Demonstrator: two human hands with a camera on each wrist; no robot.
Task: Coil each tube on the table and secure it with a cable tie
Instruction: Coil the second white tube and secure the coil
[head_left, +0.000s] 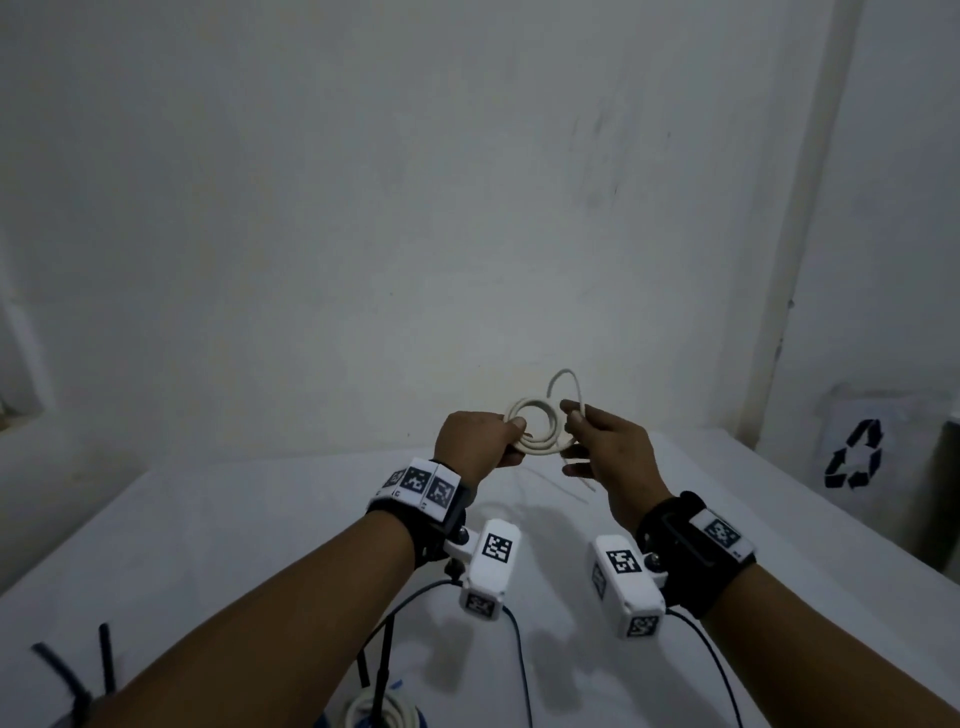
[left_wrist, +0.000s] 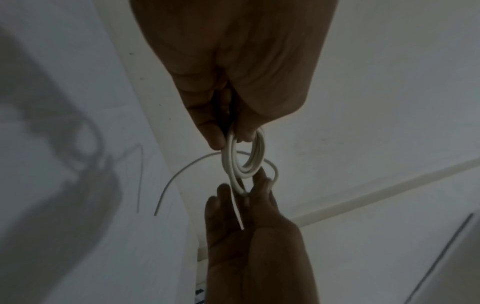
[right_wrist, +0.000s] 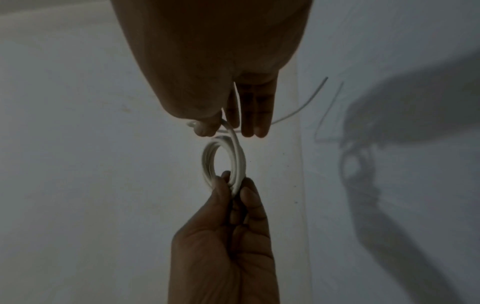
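Note:
A white tube wound into a small coil (head_left: 543, 448) is held up above the white table (head_left: 260, 519). My left hand (head_left: 514, 436) grips the coil's left side between thumb and fingers. My right hand (head_left: 571, 421) pinches a thin white cable tie (head_left: 566, 370) at the coil's right side, with the other fingers spread. The tie arches above the coil and its tail hangs below my right hand. The left wrist view shows the coil (left_wrist: 259, 152) edge-on and the tie (left_wrist: 172, 179) curving off left. In the right wrist view the coil (right_wrist: 207, 158) hangs between both hands, and the tie (right_wrist: 302, 108) trails right.
Another coiled white tube (head_left: 374, 712) lies at the table's near edge, partly cut off. Black strips (head_left: 106, 660) stick up at the near left corner. A bin with a recycling sign (head_left: 852, 452) stands beyond the table's right edge. A wall rises just behind the table.

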